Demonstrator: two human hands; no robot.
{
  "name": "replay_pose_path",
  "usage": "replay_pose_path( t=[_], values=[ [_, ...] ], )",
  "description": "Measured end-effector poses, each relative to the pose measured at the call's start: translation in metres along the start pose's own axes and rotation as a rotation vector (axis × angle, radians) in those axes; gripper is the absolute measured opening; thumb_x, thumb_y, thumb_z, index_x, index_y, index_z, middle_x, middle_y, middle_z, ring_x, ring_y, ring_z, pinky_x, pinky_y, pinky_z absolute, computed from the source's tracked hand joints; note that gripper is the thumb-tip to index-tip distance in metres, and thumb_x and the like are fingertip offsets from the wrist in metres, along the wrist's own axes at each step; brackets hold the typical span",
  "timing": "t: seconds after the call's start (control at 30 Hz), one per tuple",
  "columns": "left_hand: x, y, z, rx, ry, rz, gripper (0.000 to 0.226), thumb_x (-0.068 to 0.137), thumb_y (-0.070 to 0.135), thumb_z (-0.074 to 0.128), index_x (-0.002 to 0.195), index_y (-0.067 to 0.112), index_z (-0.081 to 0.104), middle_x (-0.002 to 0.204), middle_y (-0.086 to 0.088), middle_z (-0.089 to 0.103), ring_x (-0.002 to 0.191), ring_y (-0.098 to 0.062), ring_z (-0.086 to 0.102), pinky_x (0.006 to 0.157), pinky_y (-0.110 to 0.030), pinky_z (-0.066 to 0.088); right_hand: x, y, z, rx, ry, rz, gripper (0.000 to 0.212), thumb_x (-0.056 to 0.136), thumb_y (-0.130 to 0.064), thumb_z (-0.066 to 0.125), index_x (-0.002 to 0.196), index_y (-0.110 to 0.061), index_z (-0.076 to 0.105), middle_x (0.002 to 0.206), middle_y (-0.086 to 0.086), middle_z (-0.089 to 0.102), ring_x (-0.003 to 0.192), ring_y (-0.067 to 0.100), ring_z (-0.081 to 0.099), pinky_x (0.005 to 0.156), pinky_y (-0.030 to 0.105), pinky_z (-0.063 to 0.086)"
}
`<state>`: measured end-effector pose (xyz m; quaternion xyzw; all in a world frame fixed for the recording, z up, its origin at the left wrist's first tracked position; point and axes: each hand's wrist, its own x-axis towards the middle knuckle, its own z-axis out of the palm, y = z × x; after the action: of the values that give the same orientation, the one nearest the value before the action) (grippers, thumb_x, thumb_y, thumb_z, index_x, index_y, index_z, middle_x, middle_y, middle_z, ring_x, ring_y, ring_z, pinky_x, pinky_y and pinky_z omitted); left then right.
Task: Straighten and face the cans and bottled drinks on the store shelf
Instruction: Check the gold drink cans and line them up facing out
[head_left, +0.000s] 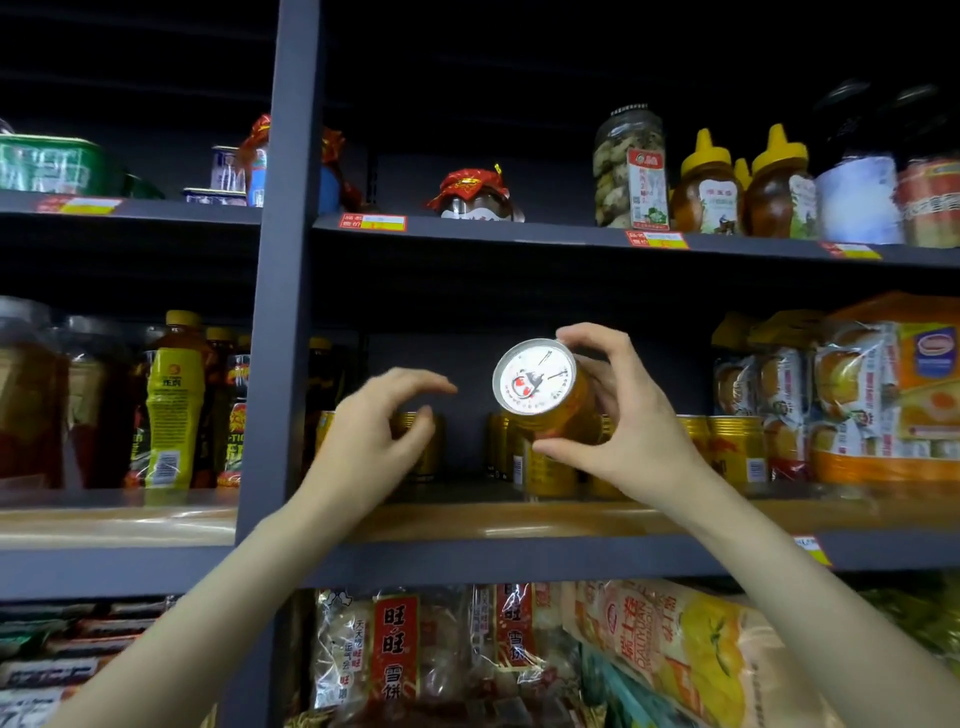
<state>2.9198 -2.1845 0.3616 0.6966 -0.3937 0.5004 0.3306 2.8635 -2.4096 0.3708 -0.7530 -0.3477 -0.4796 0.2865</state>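
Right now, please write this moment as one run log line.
right hand: holds gold can, tipped, lid to camera | left hand: open, empty, near shelf cans | middle shelf: facing unfinished

we find scene dim overall; upper third near black above top shelf (519, 234). light falls from front and slightly above, brightest on wooden shelf edge (467, 519), both forearms and can lid (535, 376), which shows mild glare. plastic snack bags (691, 654) below carry specular highlights. we note deep shadow behind rear row of cans. left hand (374, 431) shows motion blur at fingertips. wide-angle bending visible on upright post (283, 260); far edges soft, labels there unreadable.
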Motion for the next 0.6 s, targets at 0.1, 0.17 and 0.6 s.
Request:
replay_pose_path(
  t=[0.1, 0.17, 0.6],
  values=[
    [0.003, -0.012, 0.000, 0.283, -0.051, -0.068, 0.029, 0.088, 0.009, 0.055, 0.116, 0.016, 0.061, 0.121, 0.000, 0.057, 0.120, -0.018, 0.045, 0.100, -0.032, 0.035, 0.005, 0.002, 0.002, -0.091, -0.035, -0.091, 0.077, 0.066, -0.025, 0.082, 0.120, -0.050, 0.033, 0.127, -0.023, 0.036, 0.124, 0.000, 0.042, 0.095, 0.011, 0.043],
    [0.002, -0.019, 0.003, 0.506, -0.178, -0.153, 0.034, 0.090, 0.019, 0.052, 0.123, 0.016, 0.056, 0.128, -0.003, 0.053, 0.124, -0.023, 0.041, 0.104, -0.037, 0.028, 0.011, 0.006, 0.006, -0.088, -0.070, -0.064, 0.073, 0.068, -0.024, 0.082, 0.118, -0.049, 0.035, 0.124, -0.018, 0.036, 0.120, 0.003, 0.044, 0.091, 0.009, 0.045],
    [0.008, -0.020, -0.001, 0.619, -0.309, -0.247, 0.038, 0.091, 0.019, 0.051, 0.129, 0.018, 0.048, 0.122, -0.003, 0.057, 0.114, -0.022, 0.047, 0.096, -0.031, 0.033, 0.102, 0.044, 0.062, -0.422, -0.569, 0.281, 0.056, 0.065, -0.039, 0.084, 0.103, -0.021, 0.047, 0.105, -0.001, 0.049, 0.096, 0.015, 0.048, 0.070, 0.026, 0.042]
  ],
)
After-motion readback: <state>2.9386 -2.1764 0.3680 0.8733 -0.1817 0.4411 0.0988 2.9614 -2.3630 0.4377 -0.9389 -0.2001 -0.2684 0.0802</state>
